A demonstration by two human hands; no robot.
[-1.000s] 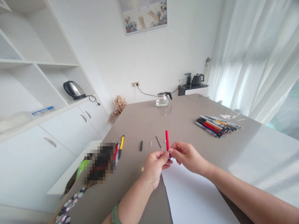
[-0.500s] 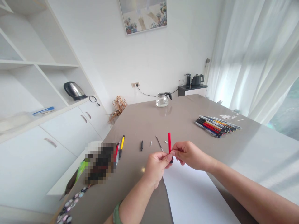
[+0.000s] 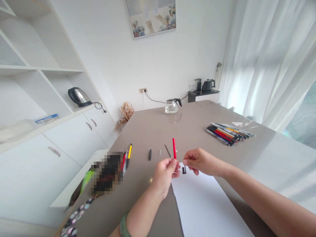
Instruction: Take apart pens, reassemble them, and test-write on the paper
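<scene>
My left hand [image 3: 168, 169] is closed on a red pen barrel [image 3: 174, 148], which stands upright between thumb and fingers. Just to its right, my right hand [image 3: 197, 161] pinches a small black pen clip [image 3: 184, 170], apart from the barrel and hanging over the white paper [image 3: 204, 200]. On the table beyond the left hand lie a thin dark refill [image 3: 167, 150], a small spring [image 3: 159, 152] and a black pen tip piece [image 3: 150, 154]. A small pale piece behind the barrel is mostly hidden.
A pile of pens [image 3: 229, 133] lies at the right. Several more pens, among them a yellow pen [image 3: 129, 156], rest at the left beside a blurred-out dark item [image 3: 107, 172]. A beaded strand [image 3: 76, 217] lies near the left edge. A glass teapot [image 3: 171, 107] stands far back.
My hands have moved apart. The black clip has come off the red barrel and is now in my right hand, while the barrel has shifted slightly left with my left hand.
</scene>
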